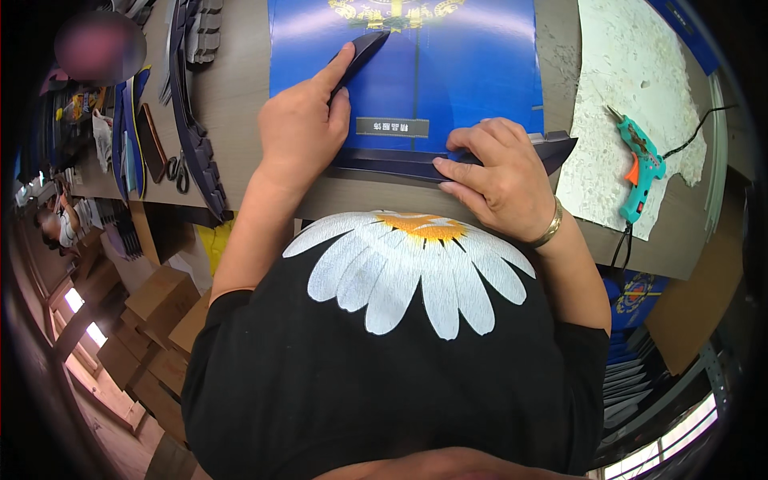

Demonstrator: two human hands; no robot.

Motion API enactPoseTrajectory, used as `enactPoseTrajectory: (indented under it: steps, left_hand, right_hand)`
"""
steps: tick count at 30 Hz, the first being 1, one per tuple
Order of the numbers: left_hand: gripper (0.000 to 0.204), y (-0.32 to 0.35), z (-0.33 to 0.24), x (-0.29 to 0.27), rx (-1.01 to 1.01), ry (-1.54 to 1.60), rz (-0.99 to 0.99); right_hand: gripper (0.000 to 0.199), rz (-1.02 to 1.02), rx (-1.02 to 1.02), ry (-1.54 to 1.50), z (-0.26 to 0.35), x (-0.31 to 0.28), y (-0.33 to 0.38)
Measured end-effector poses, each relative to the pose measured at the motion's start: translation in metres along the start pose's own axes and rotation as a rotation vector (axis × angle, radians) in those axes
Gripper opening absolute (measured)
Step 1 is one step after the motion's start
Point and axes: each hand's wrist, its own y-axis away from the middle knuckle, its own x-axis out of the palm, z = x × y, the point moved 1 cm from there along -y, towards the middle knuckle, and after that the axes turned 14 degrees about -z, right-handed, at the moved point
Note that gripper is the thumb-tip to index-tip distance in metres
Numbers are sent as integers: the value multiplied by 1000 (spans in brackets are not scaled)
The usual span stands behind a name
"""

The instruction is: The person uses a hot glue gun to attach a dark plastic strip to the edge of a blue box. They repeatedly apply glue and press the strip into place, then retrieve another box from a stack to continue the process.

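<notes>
A blue printed board [448, 76] with gold ornament and a small grey label lies on the table before me. A dark navy folded strip [392, 164] runs along the board's near edge, and its right end [558, 150] tapers to a point past the corner. My left hand [304, 120] is closed on a dark pointed strip end [368, 52], index finger stretched along it, over the board. Whether both ends belong to one strip is hidden behind that hand. With bent fingers and thumb, my right hand [500, 176] grips the strip at the near edge.
To the right, a teal glue gun [644, 168] with an orange trigger rests on a stained white sheet [608, 96]. Scissors [178, 172] and more dark strips [192, 120] lie left. Cardboard boxes [160, 296] stand below the table; another person [68, 220] is far left.
</notes>
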Motion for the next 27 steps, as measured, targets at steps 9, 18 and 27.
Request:
enactPoseTrajectory:
  steps: [9, 18, 27]
  left_hand:
    - [30, -11, 1, 12, -46, 228, -102]
    - [28, -13, -1, 12, -329, 482, 20]
    - [30, -11, -8, 7, -89, 394, -161]
  right_hand:
    - [19, -1, -12, 10, 2, -1, -1]
    - [34, 69, -27, 152, 6, -9, 5]
    - [29, 340, -16, 516, 28, -26, -23]
